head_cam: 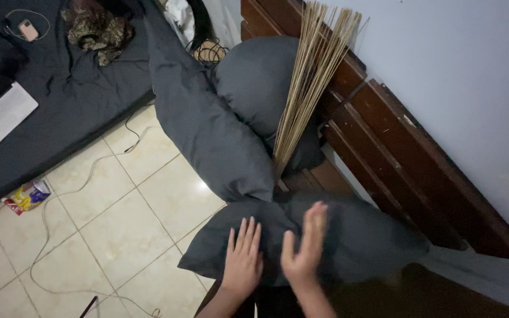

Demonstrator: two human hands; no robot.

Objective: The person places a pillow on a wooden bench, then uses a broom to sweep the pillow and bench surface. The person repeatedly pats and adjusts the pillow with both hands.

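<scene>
At the far left, a flat white laptop-like slab (4, 113) lay on the dark grey bed sheet (83, 88), with a small pink phone (28, 29) ringed by a thin cable near the top edge and a crumpled patterned brown cloth (96, 26) beside it. Below the bed, a colourful snack wrapper (26, 196) sat on the cream tiled floor (119, 235), where a pale cord (66, 206) trailed across the tiles.

Further right, a long dark grey pillow (207, 129) leaned upright, with a second rounder grey pillow (254, 82) behind it and a bundle of thin pale broom sticks (310, 76) propped against both.

Low in the middle, a third dark grey pillow (349, 235) lay across the front. The left hand (243, 259) rested flat on it, fingers spread and unclenched. The right hand (304, 250) was just beside it, also open with fingers extended; it was blurred, so whether it pressed the fabric or hovered just above could not be told.

To the right, dark brown wooden slats (407, 159) leaned against the pale blue-grey wall (460, 70).
</scene>
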